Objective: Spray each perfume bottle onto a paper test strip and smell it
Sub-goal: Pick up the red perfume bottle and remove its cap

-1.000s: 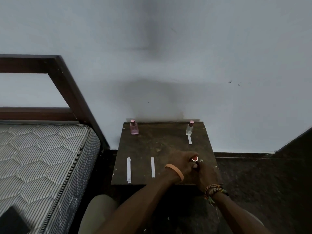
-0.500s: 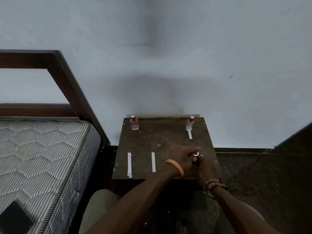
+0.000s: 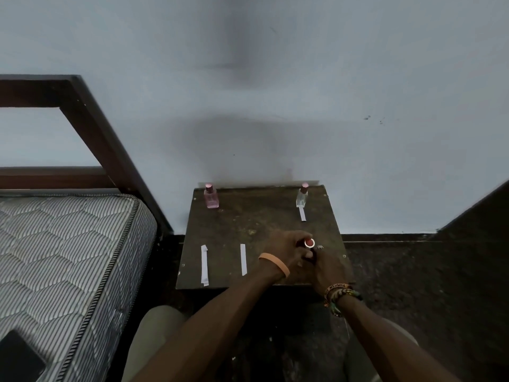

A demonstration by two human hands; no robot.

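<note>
On a small dark wooden table (image 3: 248, 224) a pink perfume bottle (image 3: 211, 197) stands at the back left and a clear bottle with a pink cap (image 3: 302, 196) at the back right, a paper strip (image 3: 302, 213) lying in front of it. Two more white strips (image 3: 204, 264) (image 3: 243, 259) lie near the front left. My left hand (image 3: 286, 250) and right hand (image 3: 327, 264) meet at the front right, both gripping a dark perfume bottle with a red, silver-rimmed top (image 3: 309, 243). Most of that bottle is hidden by my fingers.
A striped mattress (image 3: 68, 252) on a dark wooden bed frame (image 3: 91, 125) stands left of the table, a black phone (image 3: 19, 359) lying on it. A pale wall rises behind; dark floor lies to the right. My knees sit below the table's front edge.
The view has tilted slightly, so the table sits higher in frame. My hands stay together on the red-topped bottle with little visible shift.
</note>
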